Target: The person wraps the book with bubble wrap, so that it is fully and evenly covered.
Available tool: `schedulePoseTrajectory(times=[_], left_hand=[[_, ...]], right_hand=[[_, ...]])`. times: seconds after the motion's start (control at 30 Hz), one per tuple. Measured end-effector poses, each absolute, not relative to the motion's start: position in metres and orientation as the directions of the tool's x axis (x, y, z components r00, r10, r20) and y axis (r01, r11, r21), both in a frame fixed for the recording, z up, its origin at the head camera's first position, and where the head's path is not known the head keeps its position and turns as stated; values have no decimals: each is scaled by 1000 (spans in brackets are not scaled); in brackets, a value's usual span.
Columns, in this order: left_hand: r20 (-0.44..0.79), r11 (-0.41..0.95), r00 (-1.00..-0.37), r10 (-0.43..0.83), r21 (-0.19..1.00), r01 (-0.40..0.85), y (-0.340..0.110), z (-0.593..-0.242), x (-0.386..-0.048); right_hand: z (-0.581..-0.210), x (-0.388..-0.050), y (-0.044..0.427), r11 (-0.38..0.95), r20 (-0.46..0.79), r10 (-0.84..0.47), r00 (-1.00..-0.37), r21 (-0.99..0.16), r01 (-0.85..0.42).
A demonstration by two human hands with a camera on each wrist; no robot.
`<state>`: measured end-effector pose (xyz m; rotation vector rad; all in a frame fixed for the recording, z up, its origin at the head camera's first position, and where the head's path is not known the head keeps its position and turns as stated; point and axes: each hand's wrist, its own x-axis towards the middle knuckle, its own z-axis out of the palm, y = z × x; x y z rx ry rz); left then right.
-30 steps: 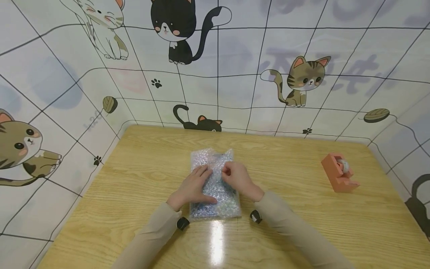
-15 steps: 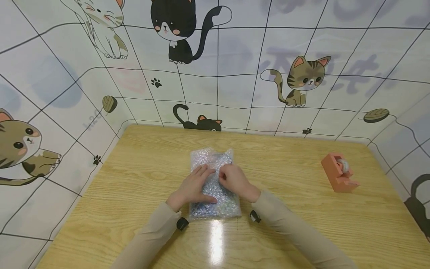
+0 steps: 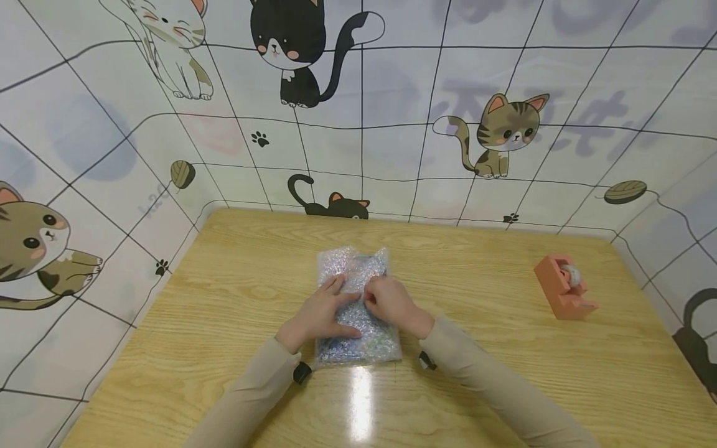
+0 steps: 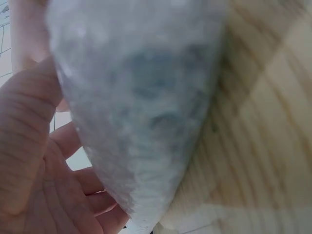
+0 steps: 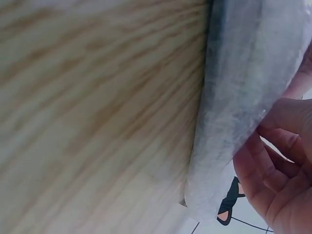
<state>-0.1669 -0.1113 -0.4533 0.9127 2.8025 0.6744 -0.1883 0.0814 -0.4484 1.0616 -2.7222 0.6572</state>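
A flat package in bubble wrap (image 3: 364, 339) lies on the wooden table; bluish and greenish contents show through the wrap. My left hand (image 3: 322, 311) rests spread on its left side, fingers fairly straight. Curled up, my right hand (image 3: 391, 305) touches the upper right part of the wrap, close to the left index fingertip. In the right wrist view, the right hand's fingers (image 5: 258, 175) are bent beside the package edge, and no held thing shows between them. The left wrist view shows the left thumb (image 4: 24, 131) along the bulging bubble wrap (image 4: 131, 107).
An orange tape dispenser (image 3: 560, 289) with a roll of clear tape stands on the right of the wooden table (image 3: 476, 267). Cat-printed walls (image 3: 392, 155) enclose the table's back and sides.
My right hand has moved slightly left and toward me over the wrap. The left index finger has lowered toward the right hand. The package stays in place.
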Motion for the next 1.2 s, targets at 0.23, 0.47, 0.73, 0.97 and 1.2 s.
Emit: schedulePoseTrajectory(times=[0.23, 0.47, 0.73, 0.97, 1.2], left_hand=[[-10, 739, -819, 574, 438, 512, -110, -452, -167], [-13, 734, -813, 582, 439, 518, -111, -449, -167], [-7, 727, -811, 586, 447, 521, -111, -448, -167], [-5, 723, -813, 583, 461, 515, -111, -447, -167], [-8, 729, -822, 569, 469, 500, -111, -449, -167]], right_hand=[[-449, -188, 84, 610, 291, -663, -690, -323, -723], [-451, -189, 88, 549, 324, -713, -621, -292, -783], [-447, -189, 93, 510, 238, -774, -587, -314, -800], [-434, -187, 107, 485, 57, -816, -575, -473, -736], [-437, -190, 115, 452, 49, -826, -562, -539, -711]])
